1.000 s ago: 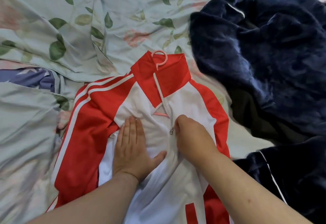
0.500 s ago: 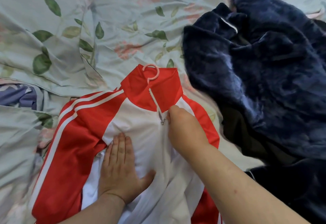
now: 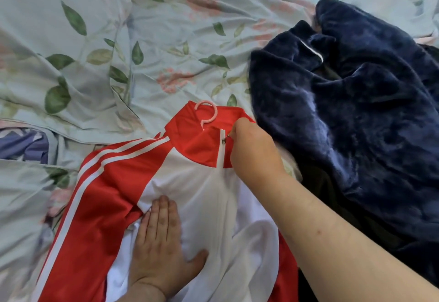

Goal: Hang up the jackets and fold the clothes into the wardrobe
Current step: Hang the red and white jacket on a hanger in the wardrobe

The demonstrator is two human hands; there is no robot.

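The red and white jacket (image 3: 190, 183) lies front-up on the leaf-printed bedsheet (image 3: 154, 52), its zip closed almost to the top of the red collar, where a pink hanger hook (image 3: 209, 114) sticks out. The right hand (image 3: 254, 152) is curled at the collar, its fingertips pinching the small metal zip pull (image 3: 224, 139). The left hand (image 3: 159, 242) lies flat on the white chest panel, fingers straight and together, thumb spread, pressing the cloth down and gripping nothing. Just beside the jacket's right shoulder a dark navy fleece garment (image 3: 356, 111) is heaped. A strip of purple cloth (image 3: 21, 145) shows under the sheet at the far left
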